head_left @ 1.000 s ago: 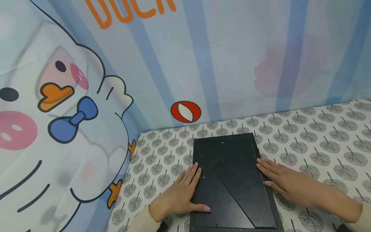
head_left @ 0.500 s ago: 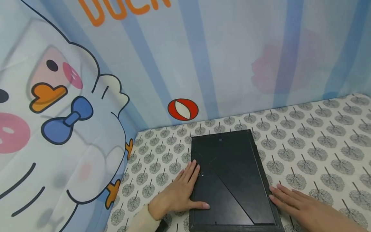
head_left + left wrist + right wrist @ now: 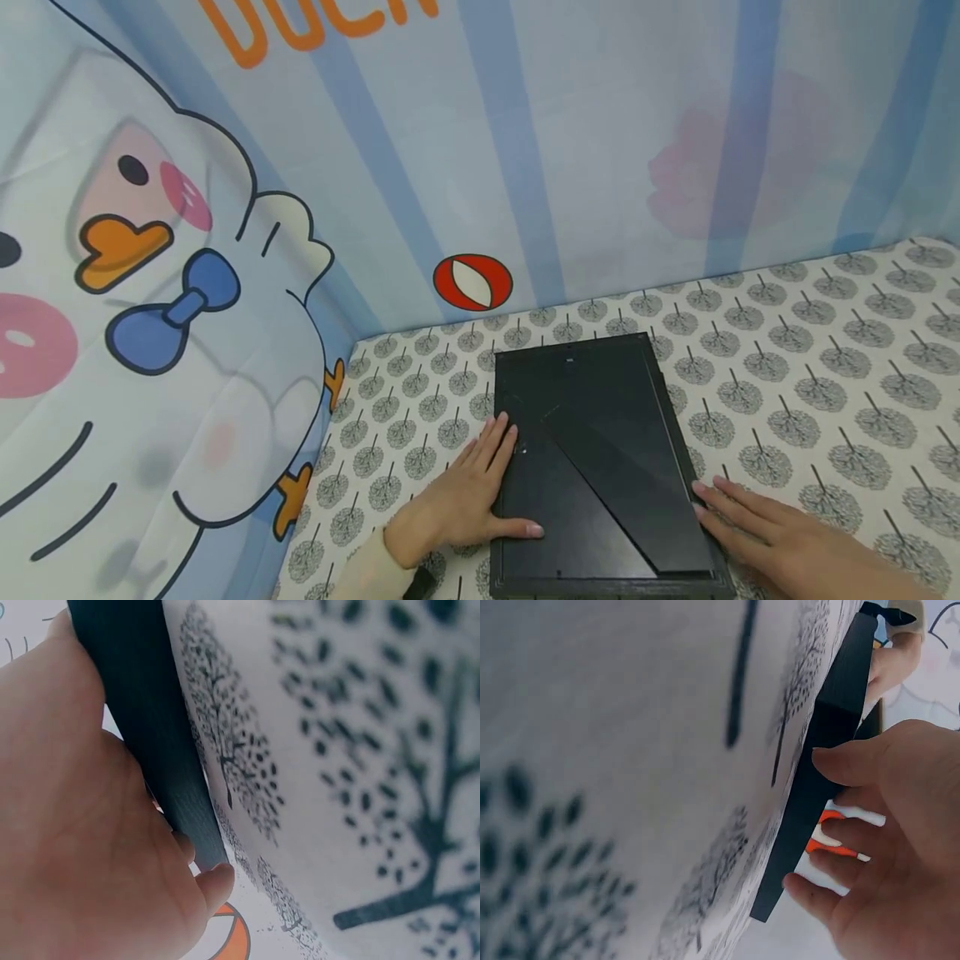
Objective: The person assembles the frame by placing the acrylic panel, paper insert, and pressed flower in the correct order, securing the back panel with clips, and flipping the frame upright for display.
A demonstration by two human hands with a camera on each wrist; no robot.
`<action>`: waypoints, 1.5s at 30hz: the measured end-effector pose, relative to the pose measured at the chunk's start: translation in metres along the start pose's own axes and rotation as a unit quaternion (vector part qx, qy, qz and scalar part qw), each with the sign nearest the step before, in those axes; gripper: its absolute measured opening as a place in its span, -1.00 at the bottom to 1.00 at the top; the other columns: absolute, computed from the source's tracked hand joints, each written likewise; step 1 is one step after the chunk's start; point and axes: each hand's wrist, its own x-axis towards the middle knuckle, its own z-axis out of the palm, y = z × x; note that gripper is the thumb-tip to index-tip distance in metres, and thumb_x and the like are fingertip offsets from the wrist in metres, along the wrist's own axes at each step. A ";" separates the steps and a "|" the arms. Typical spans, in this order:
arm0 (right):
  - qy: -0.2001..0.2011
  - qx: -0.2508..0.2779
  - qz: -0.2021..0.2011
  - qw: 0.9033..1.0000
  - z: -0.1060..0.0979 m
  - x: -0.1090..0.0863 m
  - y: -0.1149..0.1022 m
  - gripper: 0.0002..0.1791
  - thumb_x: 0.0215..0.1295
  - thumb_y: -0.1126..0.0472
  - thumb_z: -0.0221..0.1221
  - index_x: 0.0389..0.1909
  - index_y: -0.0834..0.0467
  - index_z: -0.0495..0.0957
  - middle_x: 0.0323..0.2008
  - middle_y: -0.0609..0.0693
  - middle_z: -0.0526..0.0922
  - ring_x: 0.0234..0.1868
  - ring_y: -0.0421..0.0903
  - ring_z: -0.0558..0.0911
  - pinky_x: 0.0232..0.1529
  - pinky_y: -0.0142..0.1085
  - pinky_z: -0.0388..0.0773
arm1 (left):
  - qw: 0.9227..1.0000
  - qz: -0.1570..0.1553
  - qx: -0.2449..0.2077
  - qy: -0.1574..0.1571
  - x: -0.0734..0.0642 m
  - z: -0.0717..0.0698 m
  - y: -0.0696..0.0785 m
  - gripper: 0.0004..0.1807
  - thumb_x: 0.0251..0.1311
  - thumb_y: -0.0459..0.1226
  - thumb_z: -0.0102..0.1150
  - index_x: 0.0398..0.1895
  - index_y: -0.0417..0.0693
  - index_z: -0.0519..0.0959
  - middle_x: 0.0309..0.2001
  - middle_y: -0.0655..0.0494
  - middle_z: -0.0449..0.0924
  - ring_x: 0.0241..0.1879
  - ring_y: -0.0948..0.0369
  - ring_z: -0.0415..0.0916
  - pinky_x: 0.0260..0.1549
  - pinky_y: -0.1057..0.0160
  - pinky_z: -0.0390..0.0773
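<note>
A black photo frame [image 3: 607, 400] lies face down, its back panel upward, with a stand leg [image 3: 637, 475] folded flat along a diagonal seam. On its left side rests my left hand [image 3: 465, 492], fingers extended along the edge and thumb across the back. The fingertips of my right hand [image 3: 795, 542] touch the lower right edge. In the left wrist view, the dark side of the frame [image 3: 157, 712] runs past the left hand [image 3: 112, 802]. The right wrist view has the right hand's thumb and fingertips against the frame's side [image 3: 802, 802].
Tree-patterned cloth [image 3: 795, 392] covers the table. Behind it rises a light blue backdrop [image 3: 600, 167] with stripes and a printed red ball [image 3: 472, 283]. A cartoon duck panel [image 3: 247, 442] stands at the left.
The right hand has slid down the frame's right edge toward the near corner, then stayed almost still. The left hand keeps its place, and the head view has shifted slightly.
</note>
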 end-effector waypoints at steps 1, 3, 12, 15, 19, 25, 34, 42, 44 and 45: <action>-0.008 -0.001 0.013 1.000 0.001 0.000 -0.002 0.11 0.27 -0.42 0.28 0.70 -0.08 0.05 0.73 -0.24 -0.30 0.71 -0.38 -0.42 0.01 -0.51 0.59 | 1.000 -0.001 -0.001 -0.001 0.000 0.000 0.000 0.36 0.18 0.48 0.19 0.75 0.10 -0.34 0.74 0.11 -0.60 0.75 0.03 -0.49 0.69 -0.14 -0.01; -0.014 0.007 0.034 0.999 0.004 -0.001 -0.005 0.28 0.10 -0.46 0.38 0.72 -0.08 -0.03 0.73 -0.27 -0.32 0.70 -0.40 -0.44 0.09 -0.56 0.54 | 1.000 -0.002 -0.003 -0.004 0.000 -0.001 0.001 0.35 0.19 0.48 0.19 0.75 0.11 -0.35 0.74 0.12 -0.61 0.75 0.04 -0.50 0.69 -0.14 -0.01; 0.028 -0.008 0.024 0.999 0.003 -0.002 -0.009 0.25 0.06 -0.52 0.36 0.69 -0.05 0.10 0.75 -0.11 -0.18 0.74 -0.30 -0.33 0.41 -0.73 0.11 | 1.000 0.003 -0.010 -0.010 0.002 -0.002 0.003 0.34 0.19 0.49 0.16 0.75 0.13 -0.36 0.73 0.14 -0.63 0.74 0.06 -0.54 0.70 -0.12 -0.03; 0.036 -0.021 0.023 0.999 -0.001 0.000 -0.008 0.28 -0.03 -0.62 0.31 0.66 -0.07 0.18 0.75 -0.12 -0.17 0.74 -0.29 -0.31 0.27 -0.62 0.35 | 1.000 0.000 -0.007 -0.006 0.002 -0.002 0.003 0.35 0.19 0.49 0.17 0.75 0.13 -0.36 0.73 0.15 -0.64 0.74 0.05 -0.53 0.70 -0.11 -0.01; 0.033 -0.024 0.010 0.999 -0.002 0.001 -0.006 0.24 0.01 -0.58 0.33 0.67 -0.15 0.12 0.75 -0.13 -0.26 0.74 -0.31 -0.36 0.02 -0.56 0.53 | 1.000 0.006 -0.008 -0.002 0.001 0.000 0.002 0.35 0.20 0.48 0.17 0.75 0.12 -0.37 0.73 0.12 -0.63 0.74 0.04 -0.54 0.70 -0.11 -0.01; 0.025 -0.016 0.007 1.000 0.001 0.001 -0.004 -0.08 0.17 -0.41 0.35 0.52 -0.13 0.42 0.75 -0.13 -0.26 0.74 -0.28 -0.36 -0.05 -0.53 0.59 | 1.000 0.002 -0.007 -0.003 0.000 0.000 0.001 0.36 0.18 0.50 0.16 0.74 0.14 -0.38 0.73 0.13 -0.64 0.74 0.04 -0.54 0.70 -0.11 -0.03; 0.044 -0.006 0.030 0.999 0.012 0.004 -0.019 0.40 0.06 -0.57 0.30 0.73 0.02 -0.16 0.76 -0.03 -0.30 0.75 -0.18 -0.41 0.63 -0.57 -0.53 | 1.000 0.005 -0.010 -0.004 0.000 0.000 -0.001 0.35 0.20 0.49 0.17 0.75 0.13 -0.38 0.73 0.12 -0.64 0.74 0.03 -0.55 0.70 -0.12 -0.02; 0.002 0.099 0.111 0.989 0.033 -0.007 -0.023 0.40 0.02 -0.40 0.48 0.74 -0.12 -0.16 0.75 -0.08 -0.43 0.69 -0.39 -0.51 0.31 -0.38 0.53 | 1.000 0.009 -0.012 -0.003 -0.002 -0.002 0.001 0.34 0.22 0.47 0.18 0.75 0.09 -0.35 0.74 0.08 -0.60 0.74 0.02 -0.52 0.70 -0.12 -0.01; -0.025 0.118 0.153 0.981 0.040 -0.012 -0.024 0.35 0.07 -0.36 0.47 0.73 -0.21 -0.18 0.73 -0.19 -0.53 0.62 -0.53 -0.56 -0.03 -0.18 0.68 | 1.000 0.009 -0.011 -0.001 -0.002 -0.003 0.002 0.34 0.21 0.46 0.19 0.75 0.09 -0.34 0.74 0.07 -0.59 0.74 0.02 -0.51 0.70 -0.12 0.00; -0.038 0.122 0.173 0.977 0.044 -0.014 -0.024 0.33 0.10 -0.36 0.46 0.73 -0.26 -0.20 0.71 -0.25 -0.57 0.57 -0.60 -0.60 -0.15 -0.10 0.67 | 1.000 0.010 -0.011 0.000 -0.002 -0.003 0.002 0.34 0.21 0.46 0.19 0.75 0.08 -0.34 0.74 0.07 -0.59 0.74 0.01 -0.51 0.69 -0.12 0.01</action>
